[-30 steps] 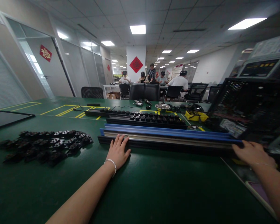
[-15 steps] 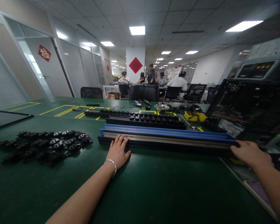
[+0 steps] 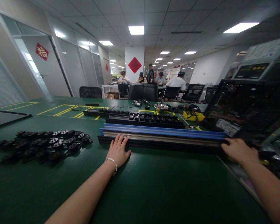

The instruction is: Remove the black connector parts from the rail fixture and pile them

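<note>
My left hand (image 3: 118, 151) lies flat on the green table (image 3: 140, 189), fingers stretched out and touching the left part of a long black rail (image 3: 168, 143). Behind the black rail lie a silver strip and blue rails (image 3: 163, 130), side by side. My right hand (image 3: 239, 151) rests on the right end of the black rail, fingers curled over it. A silver bracelet circles my left wrist.
Several small black parts (image 3: 43, 146) lie in rows at the left. Further back are black strips with sockets (image 3: 149, 119), a yellow tray (image 3: 196, 116) and a metal bowl (image 3: 161, 107). A black machine (image 3: 249, 109) stands at the right. People sit at a far table (image 3: 151, 81).
My right hand has slid leftwards along the rail's right end. The view has shifted slightly to the right. My left hand has stayed where it was.
</note>
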Tool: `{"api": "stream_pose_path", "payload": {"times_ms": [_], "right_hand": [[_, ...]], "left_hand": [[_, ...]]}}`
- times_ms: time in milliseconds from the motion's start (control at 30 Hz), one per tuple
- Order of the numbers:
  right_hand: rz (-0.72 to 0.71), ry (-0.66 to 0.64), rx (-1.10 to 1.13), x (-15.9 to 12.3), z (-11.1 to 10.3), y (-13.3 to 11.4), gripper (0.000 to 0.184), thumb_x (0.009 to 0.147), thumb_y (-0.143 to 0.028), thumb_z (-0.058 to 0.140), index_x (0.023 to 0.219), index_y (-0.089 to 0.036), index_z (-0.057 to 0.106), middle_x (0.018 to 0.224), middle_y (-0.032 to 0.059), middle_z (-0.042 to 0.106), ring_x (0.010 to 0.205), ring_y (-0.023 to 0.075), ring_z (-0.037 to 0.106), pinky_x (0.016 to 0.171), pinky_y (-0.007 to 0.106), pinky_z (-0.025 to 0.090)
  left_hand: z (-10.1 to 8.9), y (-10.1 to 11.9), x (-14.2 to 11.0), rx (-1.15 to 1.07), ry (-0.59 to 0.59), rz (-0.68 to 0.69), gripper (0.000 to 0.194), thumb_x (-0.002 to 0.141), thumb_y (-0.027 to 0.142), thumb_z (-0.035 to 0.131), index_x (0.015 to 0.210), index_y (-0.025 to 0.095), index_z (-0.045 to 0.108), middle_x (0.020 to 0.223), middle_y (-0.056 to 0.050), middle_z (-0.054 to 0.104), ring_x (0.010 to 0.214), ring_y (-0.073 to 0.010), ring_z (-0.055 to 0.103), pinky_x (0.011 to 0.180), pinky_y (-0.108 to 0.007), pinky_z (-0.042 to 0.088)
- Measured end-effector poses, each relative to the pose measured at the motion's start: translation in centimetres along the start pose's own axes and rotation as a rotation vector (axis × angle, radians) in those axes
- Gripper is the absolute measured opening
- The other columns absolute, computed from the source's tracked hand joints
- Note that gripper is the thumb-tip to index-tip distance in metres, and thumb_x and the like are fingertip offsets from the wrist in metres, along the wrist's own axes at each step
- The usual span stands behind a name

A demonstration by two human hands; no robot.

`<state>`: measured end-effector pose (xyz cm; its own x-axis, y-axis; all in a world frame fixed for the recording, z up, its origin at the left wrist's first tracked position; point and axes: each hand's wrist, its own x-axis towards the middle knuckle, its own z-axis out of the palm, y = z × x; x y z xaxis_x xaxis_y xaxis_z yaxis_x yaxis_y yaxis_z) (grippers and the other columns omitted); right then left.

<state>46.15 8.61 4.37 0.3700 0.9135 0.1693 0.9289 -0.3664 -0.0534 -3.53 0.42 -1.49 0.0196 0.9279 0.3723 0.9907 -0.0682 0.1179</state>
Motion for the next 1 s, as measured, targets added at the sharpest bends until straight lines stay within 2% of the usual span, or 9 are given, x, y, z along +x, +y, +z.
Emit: {"api": "stream_pose_path", "payload": {"times_ms": [500,667,1000], "right_hand": [[-0.062,0.003,-0.030,-1.3,-0.2,-2.0,0.059,0.083,-0.039,0.026,0.131,-0.014,0.048,0.137,0.0185,0.041,0.117,0.0346,0.046,0.100,0.061,0.023],[-0.066,0.005,-0.026,-2.3,-0.7,-3.2,0.059,0.082,-0.037,0.028,0.133,-0.014,0.046,0.138,0.0183,0.040,0.115,0.0352,0.048,0.100,0.059,0.026],[-0.113,0.054,0.000,-3.2,-0.5,-4.5,0.056,0.077,-0.025,0.037,0.130,-0.014,0.050,0.134,0.0182,0.044,0.113,0.0355,0.050,0.102,0.058,0.023]], "left_hand": [[0.3,-0.3,0.0,0.001,0.003,0.011,0.067,0.079,0.038,0.053,0.141,0.026,0.031,0.150,-0.006,0.029,0.140,-0.0276,0.016,0.109,-0.053,0.025],[0.2,-0.2,0.0,0.003,-0.001,0.012,0.067,0.079,0.038,0.053,0.141,0.026,0.030,0.150,-0.006,0.028,0.140,-0.0274,0.015,0.109,-0.053,0.025],[0.3,-0.2,0.0,0.002,-0.003,0.019,0.067,0.079,0.038,0.052,0.141,0.025,0.030,0.151,-0.007,0.027,0.140,-0.0284,0.015,0.109,-0.053,0.024]]}}
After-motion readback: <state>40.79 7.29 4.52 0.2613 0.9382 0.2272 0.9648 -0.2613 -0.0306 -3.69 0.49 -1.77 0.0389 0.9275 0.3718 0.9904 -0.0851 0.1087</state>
